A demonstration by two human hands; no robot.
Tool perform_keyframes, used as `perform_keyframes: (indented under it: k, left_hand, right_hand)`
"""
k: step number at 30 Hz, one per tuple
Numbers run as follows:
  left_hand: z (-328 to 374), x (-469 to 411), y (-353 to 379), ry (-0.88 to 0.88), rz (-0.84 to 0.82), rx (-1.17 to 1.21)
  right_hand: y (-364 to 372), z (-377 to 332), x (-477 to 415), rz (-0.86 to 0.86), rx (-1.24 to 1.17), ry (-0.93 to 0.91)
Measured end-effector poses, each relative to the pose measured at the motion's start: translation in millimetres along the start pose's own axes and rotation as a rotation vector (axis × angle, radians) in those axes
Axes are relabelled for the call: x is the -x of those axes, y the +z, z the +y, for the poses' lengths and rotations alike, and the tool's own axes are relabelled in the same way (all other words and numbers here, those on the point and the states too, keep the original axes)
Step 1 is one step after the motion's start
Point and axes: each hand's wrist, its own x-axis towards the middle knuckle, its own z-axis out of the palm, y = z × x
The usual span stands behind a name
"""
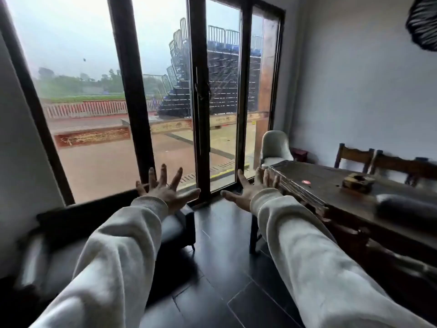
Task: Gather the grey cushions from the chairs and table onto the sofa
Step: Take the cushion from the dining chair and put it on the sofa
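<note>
Both my arms stretch forward in pale sleeves. My left hand (165, 189) is held out with its fingers spread, holding nothing, above the far end of the dark sofa (78, 221) at the lower left. My right hand (250, 189) is also spread and empty, just off the near corner of the dark wooden table (331, 183). One grey cushion (406, 207) lies on the table at the right edge, blurred. The sofa seat shows pale grey padding (47, 261) under my left arm.
A pale upholstered chair (275, 147) stands by the glass sliding door (222, 102). Two wooden chairs (354, 157) line the table's far side. A small wooden block (358, 183) and a red disc (306, 182) lie on the table. Dark floorboards (220, 268) run between sofa and table.
</note>
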Motion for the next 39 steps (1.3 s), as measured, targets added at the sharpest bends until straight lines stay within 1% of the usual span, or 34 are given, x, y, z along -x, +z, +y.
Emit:
perform_keyframes:
  k: [2,7,14,18,20,23,26,31,34,39]
  left_hand:
    - [24,-9,18,0.053,0.003,-0.010]
    - [114,-22,96,0.178,-0.098,-0.018]
    - [216,-66,172,0.337,-0.207,-0.072]
    - [260,-96,205,0.438,-0.265,-0.077]
    - [290,-119,222,0.488,-0.275,-0.060]
    - [335,-160,234,0.548,-0.278,-0.073]
    - [374,-201,244,0.612,-0.295,-0.048]
    - [428,-254,280,0.662,-0.344,0.001]
    - [451,-265,311,0.687,-0.442,-0.072]
    - [513,-276,356,0.715,-0.500,-0.102]
  right_hand:
    - [4,29,3,-0.013,0.037,0.050]
    - [24,134,12,-0.082,0.065,0.275]
    - [61,236,2,-0.140,0.073,0.491]
    - [77,280,-10,-0.194,0.091,0.595]
    - [76,307,-25,-0.177,0.086,0.664]
    - [74,342,-50,-0.182,0.031,0.787]
    - [80,375,-70,-0.237,0.018,0.894]
    - [90,422,-91,-0.290,0.059,0.966]
    - [92,448,-94,-0.342,0.071,1.006]
    - [88,504,-110,-0.342,0.036,1.052]
